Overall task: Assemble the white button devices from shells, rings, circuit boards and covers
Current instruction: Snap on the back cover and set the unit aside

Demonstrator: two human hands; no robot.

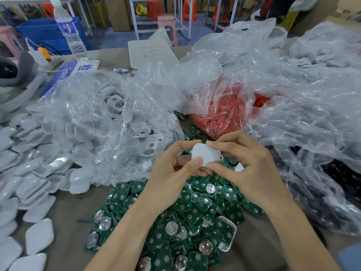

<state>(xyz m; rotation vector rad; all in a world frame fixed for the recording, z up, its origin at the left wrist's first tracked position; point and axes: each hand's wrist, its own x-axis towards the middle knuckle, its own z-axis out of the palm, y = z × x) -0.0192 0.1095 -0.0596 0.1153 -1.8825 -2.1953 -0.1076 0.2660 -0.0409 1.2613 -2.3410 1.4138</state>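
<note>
nearest, low in the view: a loose heap of green circuit boards (195, 222), many with round silver battery holders facing up, spilled over the brown table (64, 241) right under the arms, probably for quick picking. among them, a single white shell (227, 234) lying hollow side up.

just above the heap, raised off the table: both hands brought together on one white button device (207, 154). left hand (175, 171) pinching its near left corner, thumb pressed on the smooth face. right hand (246, 169) curled round the far and right edges, fingertips on top, thumb beneath. held between the two hands, likely for squeezing parts together or checking a seam; exact step not possible to tell, with the inside hidden by fingers.

to the left: smooth white covers (35, 184) spread in overlapping rows, apparently kept apart from the raw parts.

further back: a clear bag of white shells with cut-outs (109, 122), lying just beside the hands; next to it a clear bag of red-orange rings (224, 112); at right, more crumpled clear bags (312, 114), contents dark and too blurred to name.

farthest: a water bottle (68, 30), a card with pen squiggles (152, 53), a blue sign (64, 75), a pink stool (168, 26) among the benches.
</note>
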